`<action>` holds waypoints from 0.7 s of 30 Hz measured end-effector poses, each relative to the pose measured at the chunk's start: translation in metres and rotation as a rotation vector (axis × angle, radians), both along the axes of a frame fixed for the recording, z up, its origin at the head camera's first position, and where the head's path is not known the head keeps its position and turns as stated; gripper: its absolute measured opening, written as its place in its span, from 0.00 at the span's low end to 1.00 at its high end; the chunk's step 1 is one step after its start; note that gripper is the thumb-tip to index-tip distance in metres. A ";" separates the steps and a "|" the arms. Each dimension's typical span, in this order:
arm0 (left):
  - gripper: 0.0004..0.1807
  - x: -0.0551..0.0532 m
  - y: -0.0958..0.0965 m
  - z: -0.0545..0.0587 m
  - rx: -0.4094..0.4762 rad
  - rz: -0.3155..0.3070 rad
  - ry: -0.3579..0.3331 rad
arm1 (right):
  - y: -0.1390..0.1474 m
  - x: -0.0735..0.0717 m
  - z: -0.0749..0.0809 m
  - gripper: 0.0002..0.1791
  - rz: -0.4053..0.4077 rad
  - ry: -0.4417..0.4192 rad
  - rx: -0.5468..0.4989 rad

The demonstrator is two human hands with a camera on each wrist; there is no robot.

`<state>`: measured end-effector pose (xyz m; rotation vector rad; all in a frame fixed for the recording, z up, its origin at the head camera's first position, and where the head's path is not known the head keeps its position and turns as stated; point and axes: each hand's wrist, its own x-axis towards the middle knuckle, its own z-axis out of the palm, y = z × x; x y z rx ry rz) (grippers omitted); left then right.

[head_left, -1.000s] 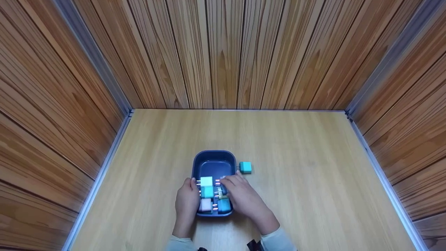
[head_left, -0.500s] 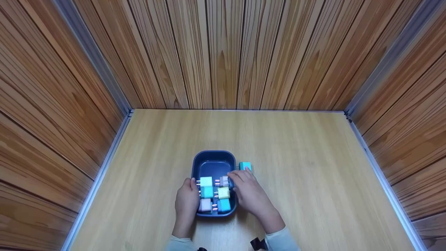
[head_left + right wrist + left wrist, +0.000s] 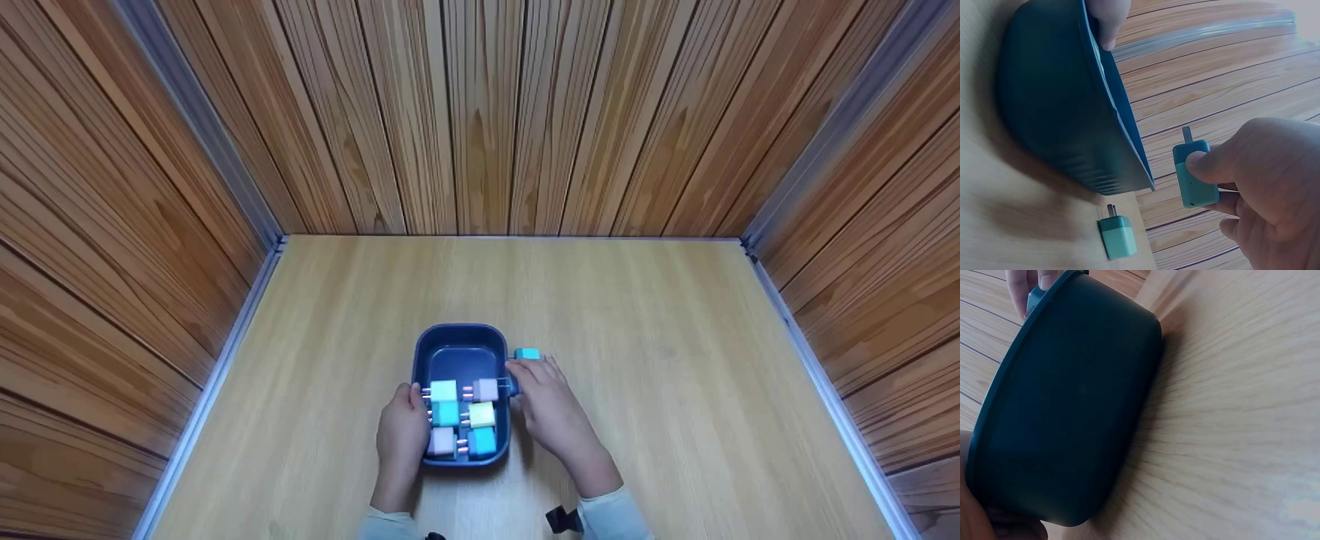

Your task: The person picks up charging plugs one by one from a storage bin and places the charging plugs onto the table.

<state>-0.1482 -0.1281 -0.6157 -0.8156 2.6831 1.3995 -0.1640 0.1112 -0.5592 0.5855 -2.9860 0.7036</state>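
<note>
In the head view my left hand [image 3: 403, 431] holds the left wall of a dark blue plastic bin [image 3: 459, 365], its thumb over the rim. Past the right rim, my right hand [image 3: 559, 416] is outside the bin. The right wrist view shows it pinching a teal charger plug [image 3: 1197, 185] between thumb and fingers, metal prongs pointing away from the palm. Inside the bin's near half lie several charger plugs in two columns, among them a yellow one [image 3: 481, 415] and a lilac one [image 3: 485, 389]. A second teal plug [image 3: 1118, 242] lies on the table beside the bin.
The bin stands on a light wooden table [image 3: 637, 315]. Wood-plank walls [image 3: 484, 120] close off the back and both sides, with grey metal strips [image 3: 780, 315] along the edges.
My right hand has moved from over the bin's right column outward past the right rim, with a plug in its fingers. The yellow and right lilac plugs are now uncovered. My left hand stays put.
</note>
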 end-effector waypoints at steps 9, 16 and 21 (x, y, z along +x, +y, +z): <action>0.21 -0.001 0.000 0.000 0.010 0.003 -0.009 | 0.009 -0.005 -0.007 0.29 -0.019 0.028 -0.006; 0.22 0.000 0.001 0.000 0.007 0.000 -0.012 | 0.014 -0.006 -0.010 0.28 -0.030 0.033 -0.026; 0.21 0.001 0.000 0.000 -0.008 -0.001 0.009 | 0.016 -0.007 -0.013 0.28 -0.026 0.037 -0.016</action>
